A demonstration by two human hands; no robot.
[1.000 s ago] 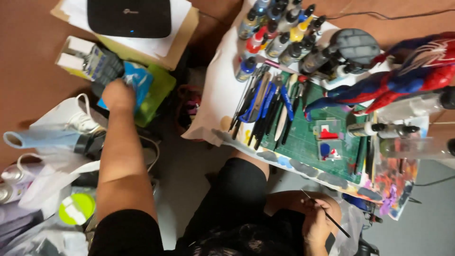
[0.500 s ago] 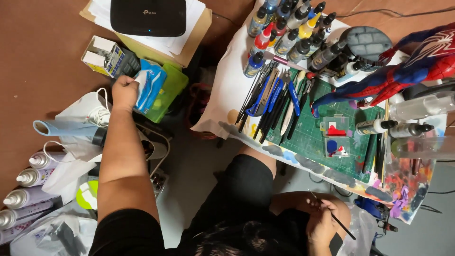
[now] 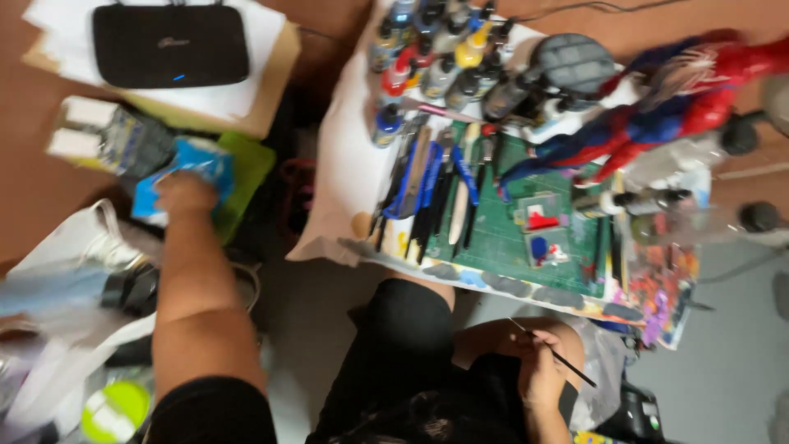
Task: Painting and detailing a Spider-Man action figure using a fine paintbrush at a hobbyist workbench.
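Both hands are busy on opposite sides of the seated person: the left hand (image 3: 185, 193) reaches far out to the side and rests, fingers curled, on a blue packet (image 3: 182, 168), which lies on a green pad (image 3: 246, 168) beside a small printed box (image 3: 107, 141); blur hides whether the fingers actually grip it. That packet sits off the work surface, so the arm has to stretch for it. Kept near the lap, the right hand (image 3: 538, 370) pinches a thin brush (image 3: 552, 353) between closed fingers, its tip angled away from the body, probably to stay clear of the clothes. Ahead lies a green mat (image 3: 509, 238) with pens and tools in a row, paint bottles (image 3: 436, 57) beyond it, and a red-and-blue figure (image 3: 657, 115) alongside.
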